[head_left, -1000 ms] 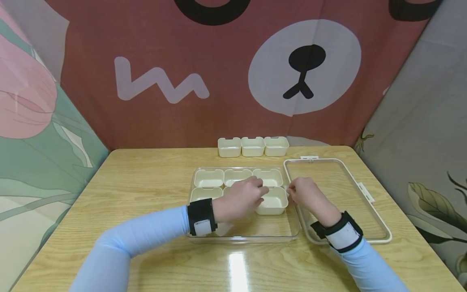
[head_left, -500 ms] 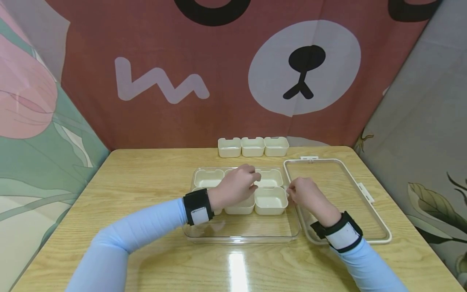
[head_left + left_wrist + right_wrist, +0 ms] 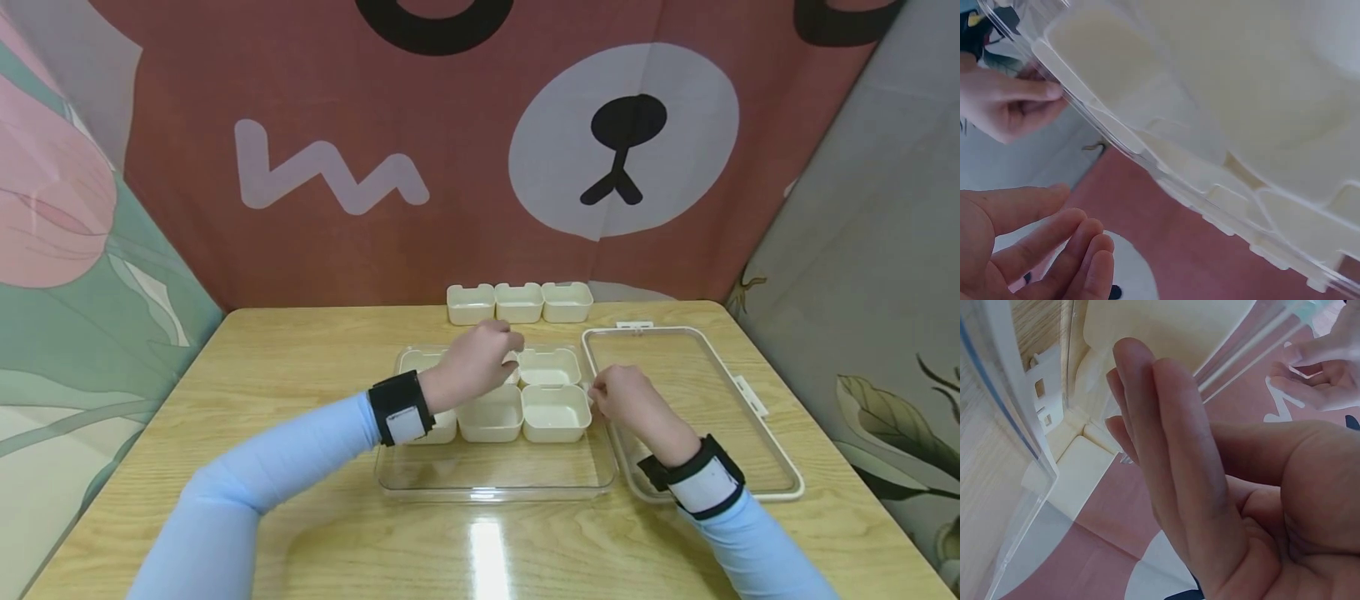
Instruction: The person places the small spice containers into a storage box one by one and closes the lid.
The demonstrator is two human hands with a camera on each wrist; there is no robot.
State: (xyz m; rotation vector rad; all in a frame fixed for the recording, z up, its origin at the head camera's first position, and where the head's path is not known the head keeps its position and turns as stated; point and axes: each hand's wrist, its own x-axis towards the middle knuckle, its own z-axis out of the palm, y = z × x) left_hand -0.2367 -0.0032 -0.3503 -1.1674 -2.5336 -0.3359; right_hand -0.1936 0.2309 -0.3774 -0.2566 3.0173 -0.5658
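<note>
A clear plastic box (image 3: 495,471) holds cream-coloured small bins in two rows. The nearest ones visible are the front right bin (image 3: 556,414), the front middle bin (image 3: 491,417) and the back right bin (image 3: 550,367). My left hand (image 3: 472,360) hovers over the box's back left part and hides some bins there. In the left wrist view, that left hand (image 3: 1041,250) has loosely bent fingers and holds nothing. At the box's right wall, my right hand (image 3: 633,408) pinches the rim; its thumb tip is hidden behind the fingers (image 3: 1185,437) in the right wrist view.
Three more cream bins (image 3: 519,303) stand in a row at the table's back edge. A clear lid with a white frame and clips (image 3: 720,367) lies right of the box, under my right hand. A printed cloth (image 3: 322,250) hangs behind the wooden table (image 3: 300,358).
My left hand has moved back and to the left, from above the front bins, uncovering the front middle bin. The right hand has stayed at the box's right side.
</note>
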